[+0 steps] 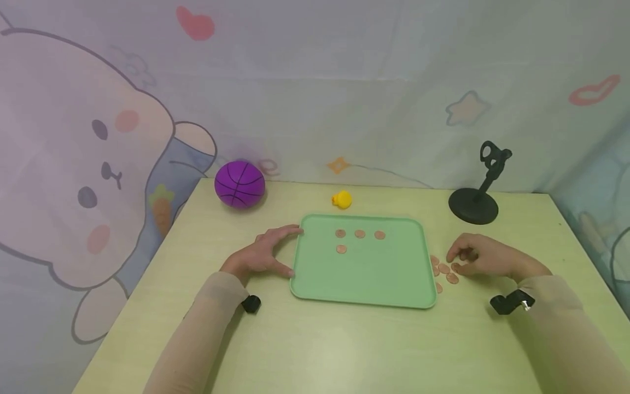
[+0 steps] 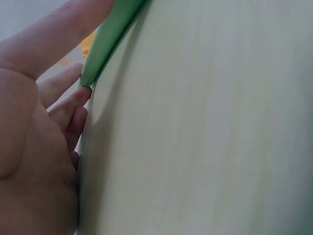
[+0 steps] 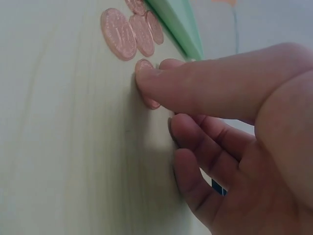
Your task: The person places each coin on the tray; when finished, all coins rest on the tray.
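Observation:
A light green tray (image 1: 384,279) lies on the table, bearing a row of three copper coins (image 1: 360,234) and a single copper coin (image 1: 342,249) below it. My left hand (image 1: 261,253) is spread at the tray's left side, its thumb and a fingertip touching the rim. In the left wrist view, the fingers reach along the tray's green edge (image 2: 105,46). Beside the tray's right edge lie several loose coins (image 1: 444,268). My right hand (image 1: 484,257) has its thumb and index finger at one coin (image 3: 151,104), partly hidden under the thumb; the other fingers curl loosely.
Toward the back left of the table sits a purple basketball (image 1: 239,185). A small yellow duck toy (image 1: 343,200) stands behind the tray. At the back right is a black stand (image 1: 474,206) with a round base. A patterned cloth (image 1: 315,98) hangs behind the table.

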Tool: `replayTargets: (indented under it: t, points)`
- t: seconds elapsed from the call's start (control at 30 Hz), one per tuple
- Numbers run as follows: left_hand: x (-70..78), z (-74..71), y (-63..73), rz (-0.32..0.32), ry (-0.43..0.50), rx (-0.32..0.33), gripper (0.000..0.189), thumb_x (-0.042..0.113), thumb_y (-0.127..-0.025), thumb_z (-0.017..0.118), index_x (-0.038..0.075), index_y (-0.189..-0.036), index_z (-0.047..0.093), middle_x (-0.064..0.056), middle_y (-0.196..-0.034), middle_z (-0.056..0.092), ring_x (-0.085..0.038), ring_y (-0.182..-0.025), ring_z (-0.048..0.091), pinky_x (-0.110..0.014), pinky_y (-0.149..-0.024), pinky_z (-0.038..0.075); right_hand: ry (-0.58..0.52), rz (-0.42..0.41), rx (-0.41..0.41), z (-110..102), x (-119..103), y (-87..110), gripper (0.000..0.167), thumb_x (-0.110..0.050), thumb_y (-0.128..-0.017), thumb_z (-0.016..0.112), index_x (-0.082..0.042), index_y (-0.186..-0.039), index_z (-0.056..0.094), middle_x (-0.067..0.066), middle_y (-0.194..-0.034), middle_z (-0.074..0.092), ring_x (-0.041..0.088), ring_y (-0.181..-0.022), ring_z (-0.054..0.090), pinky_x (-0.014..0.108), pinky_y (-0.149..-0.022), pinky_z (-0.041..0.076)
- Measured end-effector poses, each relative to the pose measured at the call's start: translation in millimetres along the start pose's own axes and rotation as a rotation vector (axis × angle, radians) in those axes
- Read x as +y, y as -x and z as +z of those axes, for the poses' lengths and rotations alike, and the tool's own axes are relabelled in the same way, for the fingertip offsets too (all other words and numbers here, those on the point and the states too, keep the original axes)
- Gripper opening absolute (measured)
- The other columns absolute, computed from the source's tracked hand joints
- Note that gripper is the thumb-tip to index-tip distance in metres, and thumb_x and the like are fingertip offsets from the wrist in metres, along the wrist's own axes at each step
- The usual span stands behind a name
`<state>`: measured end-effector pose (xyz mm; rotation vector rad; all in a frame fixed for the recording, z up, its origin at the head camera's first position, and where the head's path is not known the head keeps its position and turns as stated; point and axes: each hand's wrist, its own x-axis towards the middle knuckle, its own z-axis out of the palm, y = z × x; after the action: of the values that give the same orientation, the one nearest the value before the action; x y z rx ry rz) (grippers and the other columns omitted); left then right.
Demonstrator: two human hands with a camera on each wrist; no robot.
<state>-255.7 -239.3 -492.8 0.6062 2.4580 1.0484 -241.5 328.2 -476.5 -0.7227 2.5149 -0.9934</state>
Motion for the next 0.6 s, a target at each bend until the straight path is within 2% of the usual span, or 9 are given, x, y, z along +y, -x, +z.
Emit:
replayTargets:
  t: [0.2, 0.4, 0.6]
  points:
    - [0.1, 0.5, -0.4, -0.001, 0.01, 0.003, 0.108, 0.038, -0.068, 0.099, 0.038, -0.16, 0.041, 0.01, -0.172, 0.026, -0.03, -0.157, 0.017, -0.064, -0.123, 0.01, 0.002, -0.012, 0.003, -1.2, -0.1, 0.6, 0.015, -0.01, -0.087, 0.085, -0.016, -0.098, 0.076, 0.001, -0.101, 0.063, 0.013, -0.088, 0.054, 0.027, -0.079, 0.049]
    - [-1.2, 0.9, -0.5, 0.007, -0.002, 0.004, 0.108, 0.039, -0.068, 0.099, 0.037, -0.16, 0.042, 0.007, -0.172, 0.027, -0.032, -0.157, 0.018, -0.066, -0.123, 0.009, 0.023, -0.079, -0.004, -3.0, 1.3, 2.9, 0.018, -0.007, -0.086, 0.085, -0.016, -0.099, 0.077, 0.002, -0.1, 0.064, 0.014, -0.086, 0.055, 0.027, -0.078, 0.049]
    - [-2.9, 0.5, -0.6, 0.005, 0.015, 0.005, 0.108, 0.039, -0.067, 0.099, 0.038, -0.159, 0.043, 0.007, -0.173, 0.025, -0.032, -0.157, 0.016, -0.067, -0.123, 0.008, 0.055, -0.08, 0.0, -2.3, 2.7, 2.0, 0.019, -0.005, -0.087, 0.084, -0.017, -0.099, 0.077, 0.0, -0.099, 0.064, 0.013, -0.086, 0.055, 0.027, -0.078, 0.05]
